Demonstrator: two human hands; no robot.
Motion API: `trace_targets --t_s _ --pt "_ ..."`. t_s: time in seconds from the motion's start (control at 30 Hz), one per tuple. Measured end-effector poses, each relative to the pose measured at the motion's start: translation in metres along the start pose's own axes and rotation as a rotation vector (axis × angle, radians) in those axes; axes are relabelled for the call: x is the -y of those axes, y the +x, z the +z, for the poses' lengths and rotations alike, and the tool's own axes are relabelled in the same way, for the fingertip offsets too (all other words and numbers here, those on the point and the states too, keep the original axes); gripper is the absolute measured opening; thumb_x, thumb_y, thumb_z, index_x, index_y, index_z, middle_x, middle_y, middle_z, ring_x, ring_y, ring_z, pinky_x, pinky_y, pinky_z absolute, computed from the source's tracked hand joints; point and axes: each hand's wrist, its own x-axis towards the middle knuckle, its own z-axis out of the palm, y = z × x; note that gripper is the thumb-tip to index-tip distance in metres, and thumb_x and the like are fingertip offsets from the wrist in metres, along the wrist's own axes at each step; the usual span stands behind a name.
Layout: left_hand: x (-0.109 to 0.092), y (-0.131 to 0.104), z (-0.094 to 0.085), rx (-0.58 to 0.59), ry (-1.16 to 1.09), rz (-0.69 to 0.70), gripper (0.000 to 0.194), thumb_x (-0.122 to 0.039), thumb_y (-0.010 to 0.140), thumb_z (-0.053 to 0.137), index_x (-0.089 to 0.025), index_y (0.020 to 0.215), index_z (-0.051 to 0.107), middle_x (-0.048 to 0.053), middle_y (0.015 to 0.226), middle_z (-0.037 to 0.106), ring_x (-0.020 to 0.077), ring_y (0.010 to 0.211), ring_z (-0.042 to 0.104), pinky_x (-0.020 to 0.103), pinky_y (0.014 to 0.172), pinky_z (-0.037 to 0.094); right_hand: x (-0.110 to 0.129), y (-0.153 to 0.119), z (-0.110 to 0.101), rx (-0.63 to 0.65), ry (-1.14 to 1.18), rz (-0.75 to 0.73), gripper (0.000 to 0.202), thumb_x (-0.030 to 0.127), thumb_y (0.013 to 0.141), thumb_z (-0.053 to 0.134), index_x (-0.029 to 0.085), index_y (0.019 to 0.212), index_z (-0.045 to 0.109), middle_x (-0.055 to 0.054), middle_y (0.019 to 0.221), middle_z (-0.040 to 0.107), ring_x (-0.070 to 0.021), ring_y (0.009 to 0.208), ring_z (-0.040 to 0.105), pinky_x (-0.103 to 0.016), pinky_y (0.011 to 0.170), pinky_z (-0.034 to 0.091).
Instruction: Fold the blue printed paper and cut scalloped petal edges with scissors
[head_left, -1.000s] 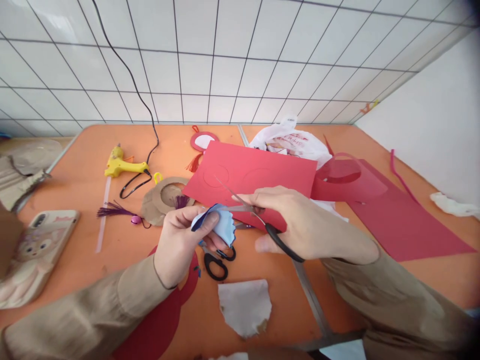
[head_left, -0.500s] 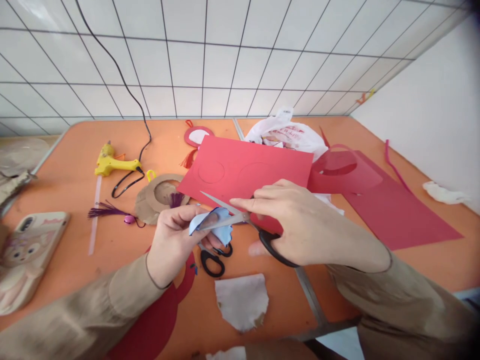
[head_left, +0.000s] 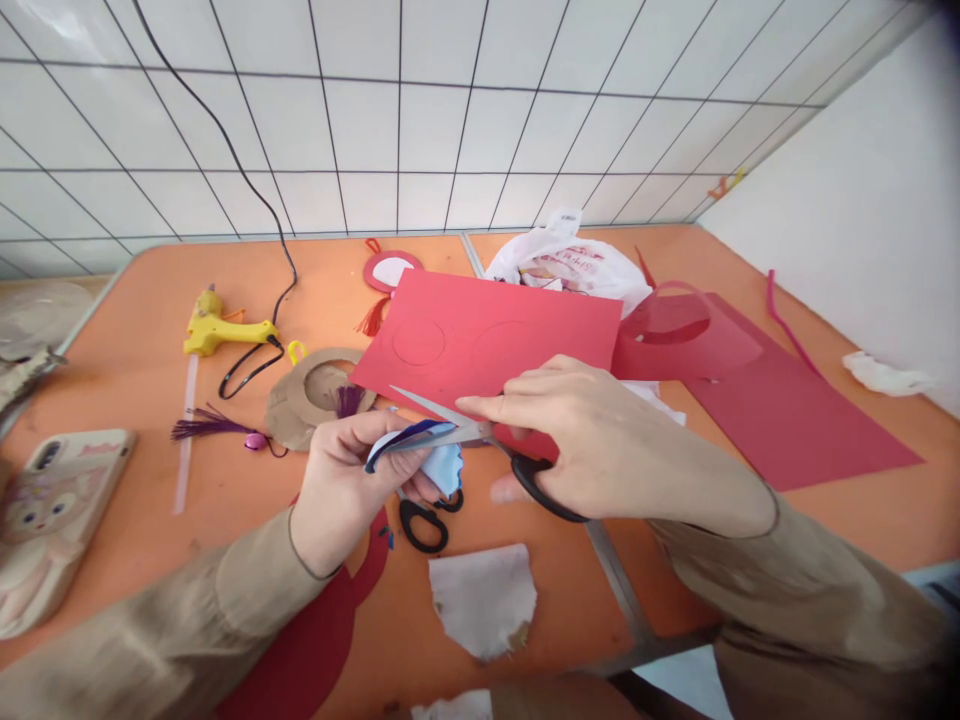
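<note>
My left hand [head_left: 349, 475] is closed on a small light-blue piece with a dark-blue edge [head_left: 444, 468], which looks like fabric. My right hand [head_left: 574, 435] grips black-handled scissors [head_left: 536, 485], with the index finger stretched along the pivot. The scissor blades stand apart, and the lower one lies across the blue piece. Beneath my left hand, a second pair of scissors [head_left: 424, 528] rests on the table, its blades hidden. A whitish scrap [head_left: 484, 600] with a ragged edge lies nearer to me. Behind the hands is red card [head_left: 510, 325] with drawn circles.
A yellow glue gun [head_left: 225, 328] with a black cord lies at the left, near a phone [head_left: 64, 520]. Around it are a cardboard ring [head_left: 289, 410] and a purple tassel [head_left: 206, 425]. A white plastic bag [head_left: 592, 265] and more red sheets [head_left: 802, 400] occupy the right side.
The lower blade has shifted slightly left across the blue piece, whose dark-blue edge shows more. Both hands keep their holds. The view has moved a little.
</note>
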Motion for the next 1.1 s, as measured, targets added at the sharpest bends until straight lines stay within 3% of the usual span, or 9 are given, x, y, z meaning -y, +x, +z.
trace_targets --t_s 0.33,0.83,1.1 --pt "0.0007 -0.0005 -0.0004 -0.041 0.056 0.003 0.025 -0.037 0.077 0.076 -0.013 0.070 0.073 0.006 0.056 0.072 0.0173 0.047 0.067 0.024 0.046 0.054 0.0035 -0.0006 -0.0017 0.004 0.003 0.000 0.025 0.035 0.080 0.066 0.022 0.100 0.069 0.000 0.071 0.064 -0.0180 0.067 0.058 -0.032 0.064 0.030" --pt "-0.0015 -0.0012 -0.0001 -0.039 0.078 0.002 0.023 -0.036 0.079 0.075 -0.015 0.070 0.073 0.005 0.057 0.072 0.0159 0.048 0.067 0.023 0.047 0.054 0.0014 -0.0003 -0.0002 -0.017 -0.024 -0.047 0.020 0.024 0.081 0.058 0.022 0.098 0.068 -0.001 0.067 0.064 -0.0175 0.063 0.057 -0.030 0.060 0.027" --pt "-0.0011 -0.0001 0.0009 -0.059 0.053 -0.012 0.019 -0.033 0.079 0.075 -0.015 0.072 0.074 0.004 0.059 0.073 0.0160 0.048 0.068 0.023 0.047 0.055 0.0015 0.0005 0.0008 -0.018 -0.018 -0.050 0.018 0.028 0.082 0.061 0.023 0.098 0.069 0.002 0.064 0.062 -0.0163 0.060 0.056 -0.030 0.061 0.027"
